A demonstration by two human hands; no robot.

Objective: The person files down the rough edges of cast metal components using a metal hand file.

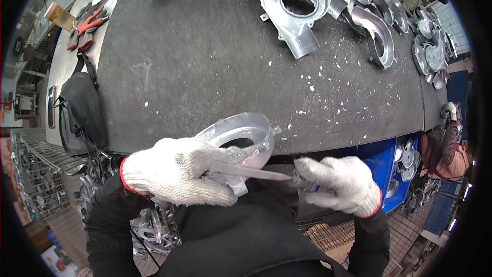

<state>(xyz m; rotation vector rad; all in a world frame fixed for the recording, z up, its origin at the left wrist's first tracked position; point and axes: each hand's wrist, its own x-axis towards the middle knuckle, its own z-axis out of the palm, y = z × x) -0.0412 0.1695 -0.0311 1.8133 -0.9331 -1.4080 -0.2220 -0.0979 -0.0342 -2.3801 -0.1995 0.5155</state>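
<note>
My left hand, in a white knit glove with a red cuff, is closed on a silvery cast-metal scroll-shaped housing at the table's near edge. Its round opening faces up. My right hand, gloved the same way, has its fingers curled at the narrow end of a long flat file-like tool. The tool's other end lies across the housing's near side, by my left fingers. Whether it is a file or a blade I cannot tell, and its handle is mostly hidden in my right hand.
Similar housings lie in a pile along the far side of the dark table mat, with pale chips scattered about. A black bag and red-handled pliers are at left. A blue bin stands at right; beyond it is another person.
</note>
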